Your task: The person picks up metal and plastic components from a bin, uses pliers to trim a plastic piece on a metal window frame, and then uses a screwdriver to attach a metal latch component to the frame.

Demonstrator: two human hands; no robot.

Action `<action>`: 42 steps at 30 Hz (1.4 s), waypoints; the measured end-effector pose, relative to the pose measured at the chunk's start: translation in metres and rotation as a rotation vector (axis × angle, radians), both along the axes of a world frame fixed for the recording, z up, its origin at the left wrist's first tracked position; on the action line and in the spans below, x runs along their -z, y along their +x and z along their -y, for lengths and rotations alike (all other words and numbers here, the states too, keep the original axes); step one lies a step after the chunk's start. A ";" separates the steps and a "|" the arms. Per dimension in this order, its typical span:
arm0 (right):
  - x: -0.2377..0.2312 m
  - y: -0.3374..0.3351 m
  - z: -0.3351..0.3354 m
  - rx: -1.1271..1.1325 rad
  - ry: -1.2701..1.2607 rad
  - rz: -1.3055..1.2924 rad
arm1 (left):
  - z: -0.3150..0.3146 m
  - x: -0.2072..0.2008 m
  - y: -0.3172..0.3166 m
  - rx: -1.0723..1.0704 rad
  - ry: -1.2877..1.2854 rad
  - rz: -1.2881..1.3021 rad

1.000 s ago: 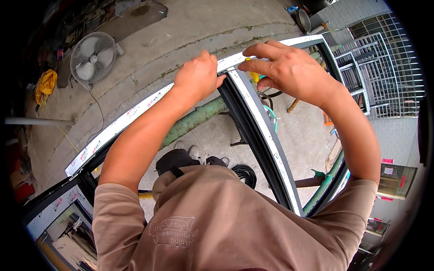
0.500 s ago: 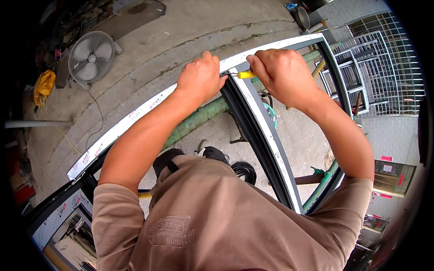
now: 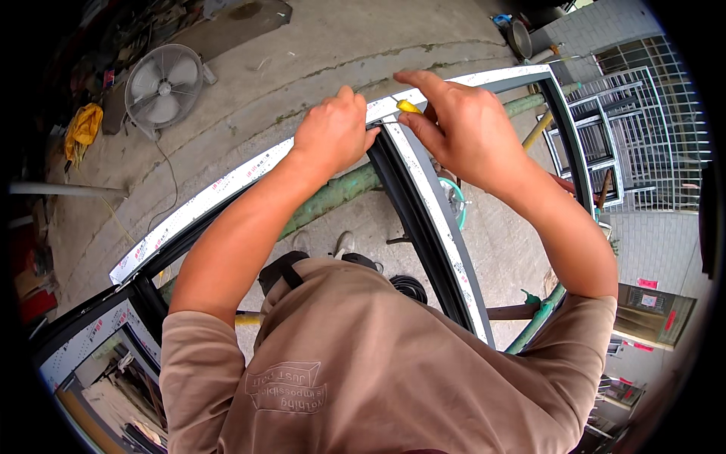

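A large dark metal window frame (image 3: 242,176), its top face covered in white printed film, lies raised off the floor in front of me. My left hand (image 3: 333,132) is curled over the far rail, its thumb by the joint with the dark crossbar (image 3: 423,208). Just right of that joint, my right hand (image 3: 465,125) holds a small screwdriver (image 3: 408,107) with a yellow handle. Its thumb is under the handle and its index finger stretches out above. The screwdriver is tilted, its thin shaft pointing away and left, above the rail.
Green round bars (image 3: 340,198) support the frame from below. A floor fan (image 3: 164,88) stands at the far left near a yellow bag (image 3: 82,129). Black coiled cable (image 3: 409,287) lies by my feet. Other metal frames (image 3: 594,140) lean against a grille at the right.
The screwdriver has swung from lying level towards the joint to pointing up and away. My right index finger has straightened. My left hand stays on the rail.
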State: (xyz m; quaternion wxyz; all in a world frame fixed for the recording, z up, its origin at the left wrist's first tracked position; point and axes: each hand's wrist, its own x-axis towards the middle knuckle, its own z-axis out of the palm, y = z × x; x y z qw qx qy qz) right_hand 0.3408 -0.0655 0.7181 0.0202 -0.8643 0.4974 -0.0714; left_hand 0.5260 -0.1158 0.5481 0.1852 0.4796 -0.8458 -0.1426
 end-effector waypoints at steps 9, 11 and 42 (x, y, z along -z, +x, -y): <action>-0.016 -0.019 0.007 -0.259 0.044 -0.112 | 0.001 0.000 0.000 -0.015 0.001 0.043; -0.010 -0.024 0.010 -0.314 -0.084 -0.178 | 0.002 0.001 -0.002 -0.011 -0.003 0.025; 0.022 0.015 0.024 0.308 0.082 0.062 | 0.001 0.003 0.000 -0.006 -0.018 -0.016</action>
